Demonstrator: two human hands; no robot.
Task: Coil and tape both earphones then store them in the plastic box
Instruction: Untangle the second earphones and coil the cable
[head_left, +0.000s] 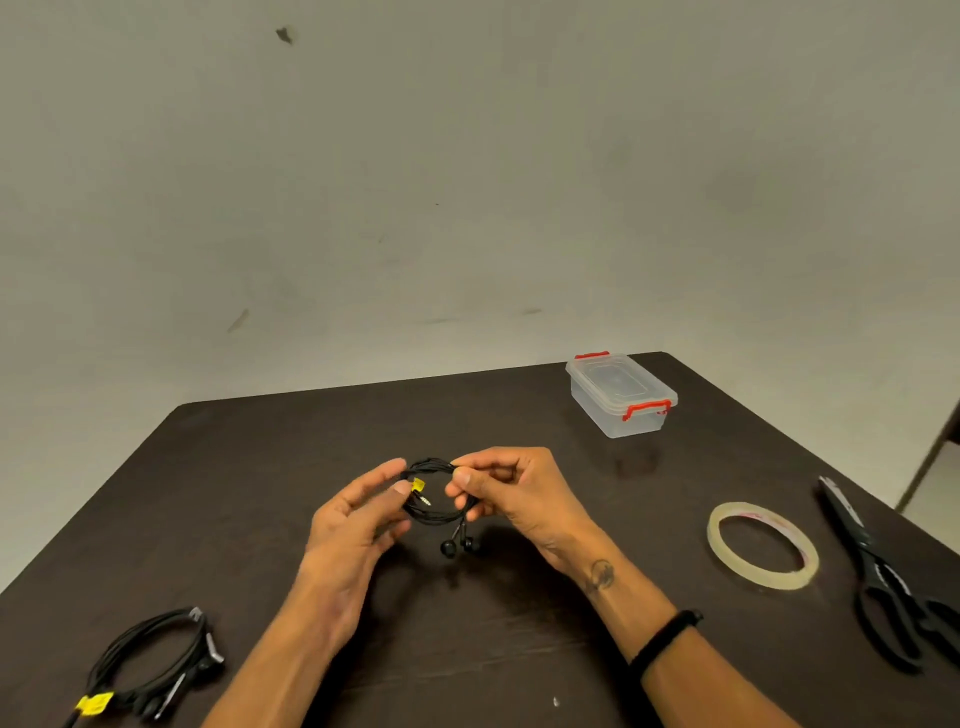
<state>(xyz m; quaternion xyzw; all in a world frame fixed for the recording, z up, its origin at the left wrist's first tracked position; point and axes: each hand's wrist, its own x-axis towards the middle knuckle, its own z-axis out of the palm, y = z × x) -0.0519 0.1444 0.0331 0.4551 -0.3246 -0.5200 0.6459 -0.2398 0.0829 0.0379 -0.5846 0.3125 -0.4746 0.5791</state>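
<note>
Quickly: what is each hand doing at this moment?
Left hand: pinches the coiled earphone.
Right hand: pinches the same coil, opposite side.

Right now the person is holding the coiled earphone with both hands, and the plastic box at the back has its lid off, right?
Not quite. The head view shows the plastic box with its lid on and the red clips down. The rest is right: the left hand and right hand both hold the coiled earphone.

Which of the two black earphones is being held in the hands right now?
The coiled earphone at the table's centre: the left hand and right hand pinch its loop, earbuds dangling. The other earphone lies untouched at the near left.
</note>
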